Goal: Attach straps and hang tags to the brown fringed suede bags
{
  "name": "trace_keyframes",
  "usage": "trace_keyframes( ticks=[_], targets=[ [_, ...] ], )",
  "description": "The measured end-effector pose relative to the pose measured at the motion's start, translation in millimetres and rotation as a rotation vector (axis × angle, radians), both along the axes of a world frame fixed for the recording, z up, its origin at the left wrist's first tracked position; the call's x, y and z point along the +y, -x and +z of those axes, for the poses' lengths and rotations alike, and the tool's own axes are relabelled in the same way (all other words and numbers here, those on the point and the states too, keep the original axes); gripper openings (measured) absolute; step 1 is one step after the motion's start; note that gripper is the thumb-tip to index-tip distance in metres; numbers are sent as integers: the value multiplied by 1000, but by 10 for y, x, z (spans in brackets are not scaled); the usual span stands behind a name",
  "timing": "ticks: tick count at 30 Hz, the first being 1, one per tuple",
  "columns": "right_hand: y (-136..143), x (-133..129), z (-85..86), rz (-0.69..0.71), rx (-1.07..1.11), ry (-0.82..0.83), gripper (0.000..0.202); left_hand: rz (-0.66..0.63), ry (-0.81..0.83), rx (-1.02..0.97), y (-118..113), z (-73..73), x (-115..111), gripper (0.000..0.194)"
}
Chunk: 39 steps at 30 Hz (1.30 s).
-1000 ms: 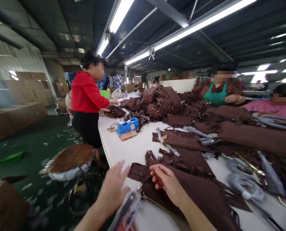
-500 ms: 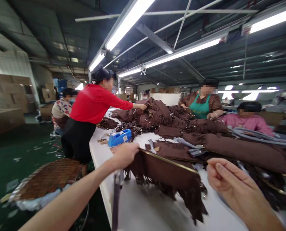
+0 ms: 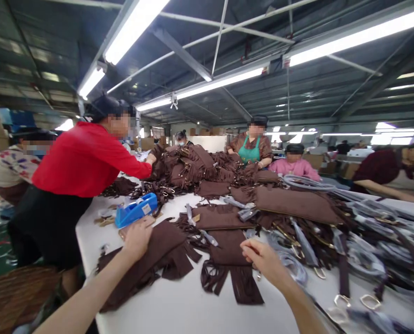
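My left hand [image 3: 140,239] lies with its fingers stretched out over the upper edge of a dark brown fringed bag [image 3: 158,246], which rests flat on the white table at a slant. Under and beside those fingers shows a flat tan piece [image 3: 124,232]. My right hand [image 3: 262,260] is closed, thumb and fingers pressed together, at the right end of another brown fringed bag [image 3: 228,248]. Whatever is in its fingertips is too small to make out. A blue tape dispenser [image 3: 136,210] stands just beyond my left hand.
A large heap of brown fringed bags [image 3: 193,167] fills the table's far side. Wrapped straps with metal rings [image 3: 363,260] lie at the right. A co-worker in red [image 3: 85,157] reaches into the heap from the left; one in a green apron [image 3: 249,150] is behind it.
The fringed bag that my left hand held up by its gold-edged top now lies on the table under that hand. My view has turned right, and my right hand is by another bag.
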State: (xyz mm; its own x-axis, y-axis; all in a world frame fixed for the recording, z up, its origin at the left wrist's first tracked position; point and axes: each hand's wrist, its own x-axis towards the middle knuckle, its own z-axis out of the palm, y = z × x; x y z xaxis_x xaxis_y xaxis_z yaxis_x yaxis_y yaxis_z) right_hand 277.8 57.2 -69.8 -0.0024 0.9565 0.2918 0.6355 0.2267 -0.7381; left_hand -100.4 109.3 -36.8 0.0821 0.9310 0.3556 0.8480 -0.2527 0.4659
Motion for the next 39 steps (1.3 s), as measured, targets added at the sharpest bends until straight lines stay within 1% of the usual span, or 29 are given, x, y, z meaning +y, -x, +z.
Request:
trace_keyframes(
  ticks=[2,3,4,6,8,9,11,14,16,17,19,21,23,25,27,29,30,31,32,33,34,35,36,37,38,39],
  targets=[
    [77,63,-106,24,-122,-21,23,-139,21,99,-385,-164,23,45],
    [134,104,-136,33,-189,-37,22,-256,44,218,-562,-262,20,51],
    [199,160,-155,40,-261,-52,21,-321,58,300,-713,-367,9,54],
    [337,334,-176,39,-407,-71,24,-357,91,366,-907,-568,-26,51],
    [466,587,-191,23,-541,-83,34,-340,100,353,-962,-709,-61,49],
    [524,733,-200,14,-600,-92,39,-333,102,342,-954,-746,-73,49],
    [623,1031,-219,-1,-701,-114,44,-329,113,329,-909,-765,-80,49],
    [712,1409,-211,-23,-810,-118,35,-334,148,278,-857,-749,-55,49],
    [711,1581,-141,-51,-847,-111,29,-344,155,206,-846,-768,-24,48],
    [690,1644,-79,-73,-852,-115,28,-349,151,173,-846,-788,-8,48],
    [609,1725,101,-128,-836,-146,28,-355,133,132,-846,-830,14,47],
    [503,1751,347,-176,-799,-188,26,-351,116,117,-848,-856,13,47],
    [400,1723,643,-200,-756,-235,22,-341,109,110,-848,-866,-6,48],
    [321,1638,969,-189,-718,-295,22,-334,110,105,-839,-880,-24,49],
    [272,1488,1300,-142,-691,-371,23,-338,85,76,-817,-910,-13,48],
    [253,1272,1609,-77,-681,-451,23,-352,30,-34,-785,-923,28,39],
    [254,1141,1743,-48,-682,-490,23,-353,-4,-132,-769,-901,47,34],
    [263,997,1856,-26,-687,-527,22,-338,-42,-256,-753,-849,51,31],
    [282,844,1944,-10,-694,-561,21,-305,-83,-399,-739,-761,28,31],
    [311,686,2002,-1,-698,-590,20,-254,-131,-542,-724,-637,-31,31],
    [349,527,2025,2,-705,-618,20,-201,-187,-667,-710,-484,-131,33],
    [397,371,2011,7,-722,-647,20,-161,-246,-753,-697,-315,-273,35],
    [454,220,1960,18,-749,-677,20,-148,-312,-792,-686,-144,-446,39],
    [515,79,1871,39,-785,-706,20,-194,-361,-755,-680,9,-636,44],
    [579,-51,1747,70,-822,-733,20,-259,-404,-659,-682,130,-828,50],
    [642,-170,1592,111,-853,-752,19,-291,-446,-544,-692,204,-1006,61]
  ],
)
